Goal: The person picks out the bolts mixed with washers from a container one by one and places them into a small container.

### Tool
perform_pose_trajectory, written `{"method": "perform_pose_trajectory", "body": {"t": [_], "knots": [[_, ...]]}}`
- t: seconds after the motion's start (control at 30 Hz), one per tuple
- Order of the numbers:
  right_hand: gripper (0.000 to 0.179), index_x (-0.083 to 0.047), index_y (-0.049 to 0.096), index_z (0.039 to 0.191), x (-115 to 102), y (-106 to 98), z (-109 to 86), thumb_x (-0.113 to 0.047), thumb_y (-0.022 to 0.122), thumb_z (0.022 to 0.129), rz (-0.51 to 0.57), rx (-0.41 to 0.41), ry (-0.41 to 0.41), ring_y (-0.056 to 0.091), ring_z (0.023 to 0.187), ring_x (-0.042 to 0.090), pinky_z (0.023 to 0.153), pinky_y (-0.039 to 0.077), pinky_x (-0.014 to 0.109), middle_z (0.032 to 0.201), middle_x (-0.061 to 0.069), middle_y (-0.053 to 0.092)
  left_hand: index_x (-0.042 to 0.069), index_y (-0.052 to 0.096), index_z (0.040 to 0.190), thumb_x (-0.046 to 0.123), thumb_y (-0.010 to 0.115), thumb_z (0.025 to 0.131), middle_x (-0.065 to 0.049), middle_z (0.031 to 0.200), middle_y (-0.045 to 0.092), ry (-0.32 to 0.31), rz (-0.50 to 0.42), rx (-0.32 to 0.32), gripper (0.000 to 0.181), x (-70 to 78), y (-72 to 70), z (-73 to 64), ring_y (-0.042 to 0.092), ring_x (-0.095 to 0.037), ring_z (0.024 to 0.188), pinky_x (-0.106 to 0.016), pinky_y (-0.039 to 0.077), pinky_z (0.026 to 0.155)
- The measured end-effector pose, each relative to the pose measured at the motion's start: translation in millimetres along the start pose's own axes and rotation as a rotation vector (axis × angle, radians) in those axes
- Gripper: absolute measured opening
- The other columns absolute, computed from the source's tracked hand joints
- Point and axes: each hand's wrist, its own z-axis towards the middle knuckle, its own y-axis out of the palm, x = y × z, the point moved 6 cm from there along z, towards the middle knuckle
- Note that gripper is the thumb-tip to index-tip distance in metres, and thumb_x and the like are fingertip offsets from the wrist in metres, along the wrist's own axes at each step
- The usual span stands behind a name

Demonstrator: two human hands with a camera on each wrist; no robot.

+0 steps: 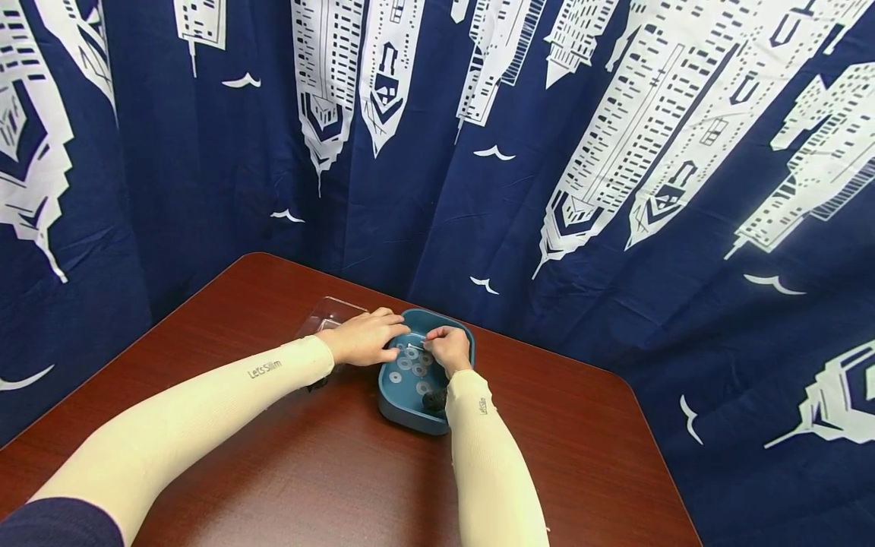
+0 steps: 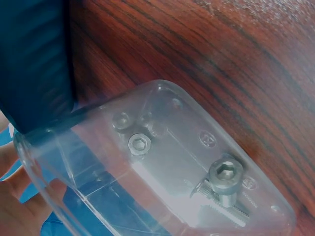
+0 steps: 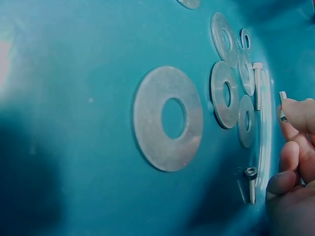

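My right hand (image 1: pixel 449 349) is inside the blue bin (image 1: pixel 410 422), pinching a small socket-head screw (image 3: pixel 282 106) between thumb and finger. Flat metal washers (image 3: pixel 167 118) of differing sizes lie on the bin's floor. Two longer screws lie there too: one upright in the right wrist view (image 3: pixel 257 86), the other a dark-headed screw (image 3: pixel 251 184) closer to the fingers. My left hand (image 1: pixel 362 339) reaches over the bin's left rim with fingers extended, holding nothing visible. Beside it, a clear plastic box (image 2: pixel 162 182) contains several hex socket bolts (image 2: pixel 226 177).
The bin stands on a reddish-brown wooden table (image 1: pixel 301 471), near its far edge. Behind hangs a dark blue curtain (image 1: pixel 410 190) with white building prints. A black band (image 1: pixel 434 400) shows by the right wrist, above the bin.
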Motion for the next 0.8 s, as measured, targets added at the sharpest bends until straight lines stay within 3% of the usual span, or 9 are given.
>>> {"method": "perform_pose_trajectory", "body": {"t": [0.43, 0.8], "knots": [[0.008, -0.009, 0.073, 0.081, -5.9, -8.0, 2.7, -0.003, 0.078, 0.081, 0.015, -0.013, -0.047, 0.058, 0.080, 0.021, 0.067, 0.047, 0.030, 0.084, 0.006, 0.069, 0.012, 0.055, 0.144, 0.035, 0.061, 0.096, -0.013, 0.150, 0.051, -0.024, -0.007, -0.021, 0.054, 1.6, -3.1, -0.2, 0.043, -0.030, 0.138, -0.053, 0.042, 0.110], [0.005, -0.007, 0.073, 0.086, -22.3, -14.3, -2.3, -0.002, 0.074, 0.085, 0.088, -0.038, -0.084, 0.066, 0.085, 0.024, 0.077, 0.052, 0.033, 0.089, 0.008, 0.073, 0.011, 0.055, 0.144, 0.033, 0.063, 0.096, -0.012, 0.149, 0.052, -0.031, -0.033, -0.024, 0.053, 2.1, -5.9, -0.5, 0.043, -0.030, 0.137, -0.053, 0.041, 0.110]]}}
